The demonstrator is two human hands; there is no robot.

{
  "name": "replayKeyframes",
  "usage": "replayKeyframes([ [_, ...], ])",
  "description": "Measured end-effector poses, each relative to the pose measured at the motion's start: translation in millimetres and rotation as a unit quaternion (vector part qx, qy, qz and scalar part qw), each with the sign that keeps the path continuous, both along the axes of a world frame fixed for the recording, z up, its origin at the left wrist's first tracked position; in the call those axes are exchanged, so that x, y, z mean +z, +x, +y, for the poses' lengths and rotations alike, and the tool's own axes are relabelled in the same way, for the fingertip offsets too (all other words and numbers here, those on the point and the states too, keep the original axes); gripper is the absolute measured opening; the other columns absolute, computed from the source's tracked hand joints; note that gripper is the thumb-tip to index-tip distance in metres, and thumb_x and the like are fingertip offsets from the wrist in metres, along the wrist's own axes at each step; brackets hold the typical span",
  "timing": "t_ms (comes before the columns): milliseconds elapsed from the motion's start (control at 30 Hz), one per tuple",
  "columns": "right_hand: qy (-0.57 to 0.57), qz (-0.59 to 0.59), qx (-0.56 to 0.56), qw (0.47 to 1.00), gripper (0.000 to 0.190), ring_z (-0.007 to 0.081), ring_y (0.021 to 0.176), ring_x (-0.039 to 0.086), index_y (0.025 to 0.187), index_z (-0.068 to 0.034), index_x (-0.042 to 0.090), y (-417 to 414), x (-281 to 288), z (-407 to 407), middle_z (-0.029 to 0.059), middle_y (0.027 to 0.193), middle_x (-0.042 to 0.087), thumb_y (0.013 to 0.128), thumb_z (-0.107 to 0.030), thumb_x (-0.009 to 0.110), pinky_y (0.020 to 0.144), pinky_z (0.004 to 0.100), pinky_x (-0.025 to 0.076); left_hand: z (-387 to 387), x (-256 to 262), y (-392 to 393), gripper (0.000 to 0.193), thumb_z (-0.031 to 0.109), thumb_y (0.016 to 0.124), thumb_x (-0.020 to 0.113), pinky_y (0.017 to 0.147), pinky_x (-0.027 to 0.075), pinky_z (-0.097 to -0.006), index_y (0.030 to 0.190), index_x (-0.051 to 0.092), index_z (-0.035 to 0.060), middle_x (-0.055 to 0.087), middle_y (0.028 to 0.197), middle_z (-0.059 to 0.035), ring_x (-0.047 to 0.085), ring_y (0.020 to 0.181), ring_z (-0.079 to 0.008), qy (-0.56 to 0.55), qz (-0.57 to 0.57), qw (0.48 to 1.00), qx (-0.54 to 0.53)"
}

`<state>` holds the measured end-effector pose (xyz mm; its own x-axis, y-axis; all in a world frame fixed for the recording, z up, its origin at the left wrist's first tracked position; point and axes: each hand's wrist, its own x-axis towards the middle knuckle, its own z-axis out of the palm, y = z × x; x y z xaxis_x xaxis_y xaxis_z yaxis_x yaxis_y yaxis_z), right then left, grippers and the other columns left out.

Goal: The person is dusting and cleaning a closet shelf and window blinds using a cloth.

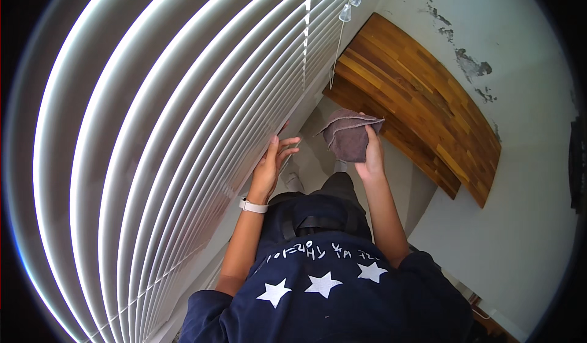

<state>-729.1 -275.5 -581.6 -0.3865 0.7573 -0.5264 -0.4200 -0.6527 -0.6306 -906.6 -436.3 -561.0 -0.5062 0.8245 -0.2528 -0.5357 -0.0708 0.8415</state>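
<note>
A white venetian blind with many slats slopes across the left side. My left hand is at its lower edge, with the thumb against the slats and a fingertip showing just past them. Two other fingers of that hand stick out free to the right. In my right hand is a folded brownish-purple cloth, gripped by its right side, with the thumb on top. The cloth hangs in the air over the floor, apart from the blind.
Stepped wooden boards jut from the white wall, right of the cloth. Paint peels on that wall. Clear plastic cord pulls and a thin cord hang by the blind's far end. Pale floor shows below my hands.
</note>
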Motion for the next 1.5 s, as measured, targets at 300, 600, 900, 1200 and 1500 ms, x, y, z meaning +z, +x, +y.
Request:
replayKeyframes([
  [300,-0.006,-0.107,0.02,0.994,0.034,0.0231,0.108,0.066,0.125,0.0,0.058,-3,6,7,0.0121,0.119,0.067,0.101,-0.022,0.05,0.095,0.0381,0.052,2,-12,-5,0.038,0.034,0.109,0.036,0.096,0.051,-0.0443,0.12,0.053,0.0023,0.056,0.134,-0.0166,0.056,0.122,-0.029,0.052,-0.046,0.998,-0.003],
  [600,-0.001,-0.107,0.05,0.993,0.032,0.0222,0.106,0.066,0.124,0.001,0.06,-10,23,4,0.0121,0.118,0.067,0.101,-0.018,0.051,0.093,0.0361,0.053,18,8,7,0.051,0.036,0.109,0.03,0.098,0.049,-0.045,0.141,0.044,-0.002,0.047,0.147,-0.019,0.057,0.12,-0.0286,0.018,-0.013,1.0,0.022],
  [900,0.099,-0.132,0.074,0.984,0.031,0.0185,0.102,0.066,0.123,0.001,0.062,-9,13,6,0.0096,0.116,0.067,0.102,-0.018,0.051,0.092,0.0329,0.052,11,-10,16,0.053,0.035,0.109,0.034,0.105,0.047,-0.0451,0.142,0.045,-0.0041,0.051,0.143,-0.0188,0.054,0.129,-0.0297,0.026,0.005,0.999,0.033],
  [1200,0.377,-0.252,0.065,0.889,0.032,0.0083,0.09,0.06,0.115,0.003,0.068,-25,27,-9,0.0056,0.101,0.07,0.103,-0.024,0.057,0.084,0.0264,0.048,-11,-28,41,0.044,0.024,0.105,0.05,0.103,0.05,-0.0447,0.142,0.048,-0.0009,0.056,0.138,-0.0173,0.057,0.126,-0.03,0.007,0.122,0.992,0.006],
  [1500,0.687,-0.274,0.114,0.663,0.052,0.039,0.139,0.042,0.135,0.001,0.056,-50,12,-26,0.0187,0.142,0.054,0.084,0.005,0.065,0.115,0.0528,0.033,-3,-36,28,0.047,0.034,0.107,0.044,0.102,0.047,-0.0398,0.141,0.051,0.0011,0.063,0.129,-0.0163,0.063,0.112,-0.0263,-0.029,0.099,0.994,-0.034],
])
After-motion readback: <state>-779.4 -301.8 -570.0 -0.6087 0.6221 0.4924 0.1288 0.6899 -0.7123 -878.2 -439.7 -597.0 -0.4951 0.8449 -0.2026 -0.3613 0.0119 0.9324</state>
